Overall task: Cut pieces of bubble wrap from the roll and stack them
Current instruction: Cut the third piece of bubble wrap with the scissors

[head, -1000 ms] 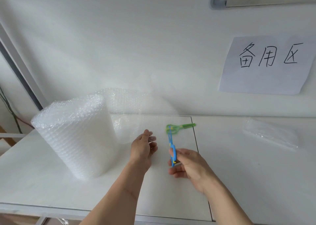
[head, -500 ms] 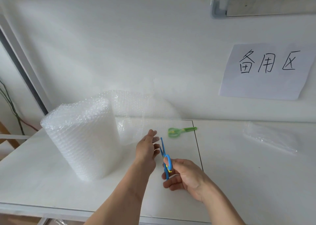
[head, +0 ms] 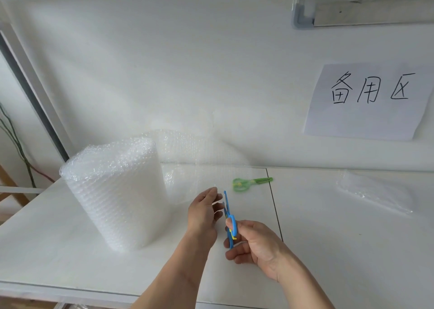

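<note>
The bubble wrap roll (head: 115,193) stood at left of centre on the table (head: 58,250). Its loose sheet (head: 199,163) trailed right. One pair of scissors (head: 251,183) lay right of that; cut pieces (head: 373,193) lay at far right.

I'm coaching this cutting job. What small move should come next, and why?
Probably bring the blue scissors, gripped by the right hand, onto the loose sheet's edge by the left hand; no blade touches it yet.
</note>
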